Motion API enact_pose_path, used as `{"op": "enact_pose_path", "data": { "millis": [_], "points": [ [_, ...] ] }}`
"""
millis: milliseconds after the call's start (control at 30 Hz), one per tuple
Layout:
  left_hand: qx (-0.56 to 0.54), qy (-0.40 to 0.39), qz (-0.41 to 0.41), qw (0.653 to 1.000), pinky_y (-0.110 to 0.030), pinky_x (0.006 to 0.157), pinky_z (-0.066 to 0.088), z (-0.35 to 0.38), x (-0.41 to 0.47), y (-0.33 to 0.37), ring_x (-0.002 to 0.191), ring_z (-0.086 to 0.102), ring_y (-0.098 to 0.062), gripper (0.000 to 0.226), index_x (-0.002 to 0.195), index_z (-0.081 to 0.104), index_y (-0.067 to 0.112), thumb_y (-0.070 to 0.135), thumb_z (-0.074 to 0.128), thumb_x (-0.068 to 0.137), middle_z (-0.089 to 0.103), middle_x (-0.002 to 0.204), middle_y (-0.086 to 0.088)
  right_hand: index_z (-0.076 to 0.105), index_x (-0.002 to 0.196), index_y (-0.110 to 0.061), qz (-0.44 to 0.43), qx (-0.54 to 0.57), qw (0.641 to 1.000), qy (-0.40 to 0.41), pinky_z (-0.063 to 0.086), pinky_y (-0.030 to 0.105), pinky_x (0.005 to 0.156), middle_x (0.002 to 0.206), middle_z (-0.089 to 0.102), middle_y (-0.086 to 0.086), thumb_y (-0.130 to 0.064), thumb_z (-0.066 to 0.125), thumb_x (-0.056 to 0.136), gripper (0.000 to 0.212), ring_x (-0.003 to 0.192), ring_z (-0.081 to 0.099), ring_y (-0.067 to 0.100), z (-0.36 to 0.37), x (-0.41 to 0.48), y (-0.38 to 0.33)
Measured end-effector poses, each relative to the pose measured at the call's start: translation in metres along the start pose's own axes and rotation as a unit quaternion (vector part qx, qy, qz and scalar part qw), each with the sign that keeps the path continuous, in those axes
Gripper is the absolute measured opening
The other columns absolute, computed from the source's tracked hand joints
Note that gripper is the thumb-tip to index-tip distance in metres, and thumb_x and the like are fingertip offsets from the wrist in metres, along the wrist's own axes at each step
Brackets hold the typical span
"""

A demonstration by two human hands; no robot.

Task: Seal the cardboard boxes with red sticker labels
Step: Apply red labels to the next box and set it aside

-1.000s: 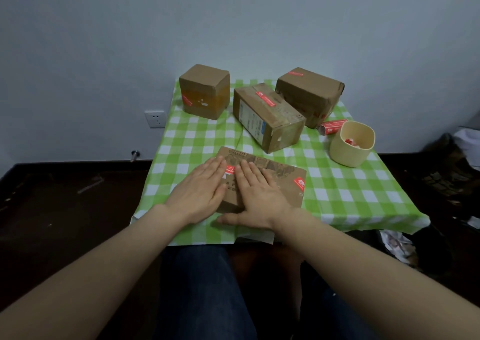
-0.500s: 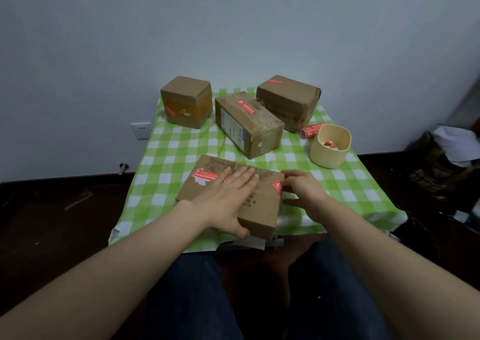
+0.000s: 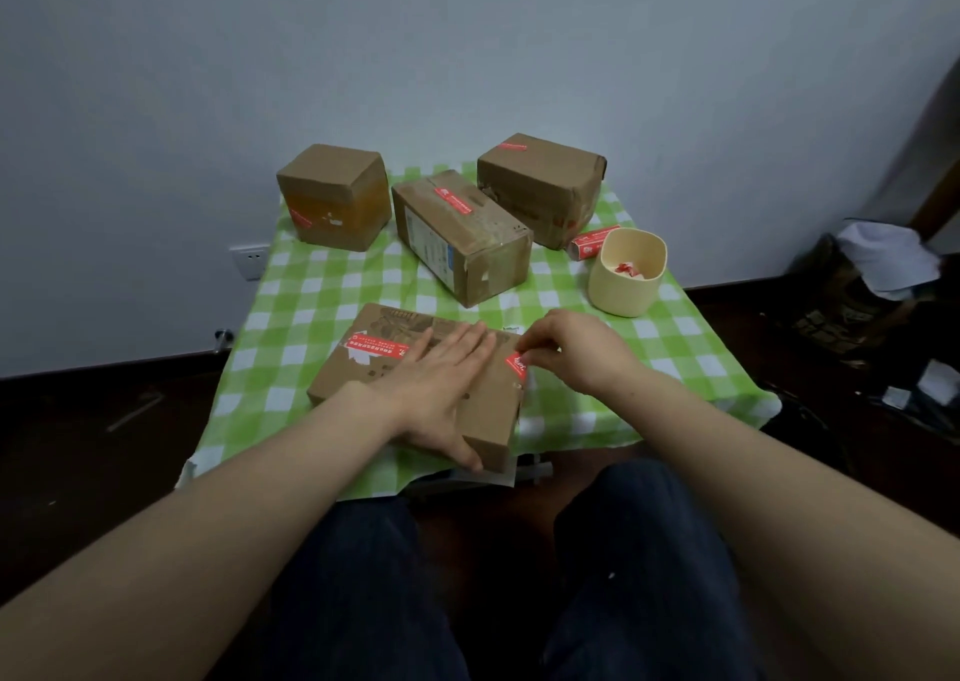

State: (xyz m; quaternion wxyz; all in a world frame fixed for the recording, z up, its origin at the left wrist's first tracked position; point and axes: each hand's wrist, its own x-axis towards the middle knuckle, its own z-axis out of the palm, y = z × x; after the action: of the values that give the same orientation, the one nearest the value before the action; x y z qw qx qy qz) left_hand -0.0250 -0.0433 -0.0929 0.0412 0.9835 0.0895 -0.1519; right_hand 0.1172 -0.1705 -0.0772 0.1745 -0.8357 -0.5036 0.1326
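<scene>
A flat cardboard box [image 3: 363, 386] lies at the front of the green checked table [image 3: 306, 311]. My left hand [image 3: 441, 384] rests flat on its top, fingers straight, thumb over the near edge. A long red sticker [image 3: 376, 348] is stuck on the box left of that hand. My right hand [image 3: 576, 353] sits at the box's right edge, its curled fingertips pinching a second red sticker [image 3: 516, 363] folded over that edge. Behind stand a cube-shaped box [image 3: 332, 197], a long box [image 3: 462, 236] and a wider box [image 3: 540, 186], each with a red sticker.
A cream cup [image 3: 626, 272] holding red scraps stands at the right, with a red sticker roll [image 3: 589, 243] behind it. A wall socket [image 3: 250, 262] is at the left. Bags and papers [image 3: 878, 275] crowd the floor on the right. My knees are under the table's front edge.
A second ago both hands pressed flat on the box. The box has turned, the left hand stays flat on top, and the right hand has moved to the sticker at the right edge.
</scene>
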Motion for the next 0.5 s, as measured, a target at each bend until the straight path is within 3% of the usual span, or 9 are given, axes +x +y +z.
{"op": "enact_pose_path", "data": {
  "millis": [133, 333, 400, 500],
  "points": [
    [0.002, 0.011, 0.005, 1.000, -0.039, 0.115, -0.017, 0.002, 0.000, 0.001, 0.142, -0.024, -0.016, 0.138, 0.146, -0.025, 0.016, 0.069, 0.070, 0.060, -0.027, 0.155, -0.002, 0.073, 0.100, -0.022, 0.019, -0.026, 0.999, -0.034, 0.051, 0.032, 0.077, 0.100, 0.070, 0.000, -0.026, 0.067, 0.084, 0.017, 0.093, 0.062, 0.018, -0.008, 0.009, -0.005],
    [0.000, 0.016, 0.007, 1.000, -0.038, 0.116, -0.016, 0.003, 0.000, 0.000, 0.142, -0.023, -0.016, 0.138, 0.146, -0.024, 0.014, 0.069, 0.070, 0.061, -0.026, 0.155, -0.003, 0.073, 0.098, -0.014, 0.011, -0.078, 0.993, -0.085, 0.044, 0.026, 0.064, 0.097, 0.071, 0.006, -0.025, 0.067, 0.084, 0.019, 0.089, 0.063, 0.022, -0.018, 0.022, -0.014],
    [-0.002, 0.016, 0.006, 1.000, -0.038, 0.116, -0.016, 0.002, 0.000, 0.000, 0.142, -0.023, -0.016, 0.138, 0.146, -0.023, 0.014, 0.069, 0.071, 0.061, -0.026, 0.155, -0.003, 0.073, 0.098, -0.015, 0.004, -0.088, 0.992, -0.090, 0.040, 0.022, 0.054, 0.097, 0.071, 0.005, -0.024, 0.069, 0.083, 0.019, 0.084, 0.062, 0.019, -0.019, 0.025, -0.016],
    [-0.003, 0.019, 0.005, 1.000, -0.037, 0.115, -0.016, 0.003, 0.000, 0.000, 0.142, -0.023, -0.016, 0.139, 0.147, -0.023, 0.014, 0.069, 0.071, 0.060, -0.025, 0.155, -0.003, 0.074, 0.097, -0.016, -0.009, -0.093, 0.992, -0.086, 0.035, 0.016, 0.051, 0.095, 0.071, 0.004, -0.021, 0.071, 0.081, 0.018, 0.076, 0.055, 0.014, -0.020, 0.026, -0.016]
  ]
}}
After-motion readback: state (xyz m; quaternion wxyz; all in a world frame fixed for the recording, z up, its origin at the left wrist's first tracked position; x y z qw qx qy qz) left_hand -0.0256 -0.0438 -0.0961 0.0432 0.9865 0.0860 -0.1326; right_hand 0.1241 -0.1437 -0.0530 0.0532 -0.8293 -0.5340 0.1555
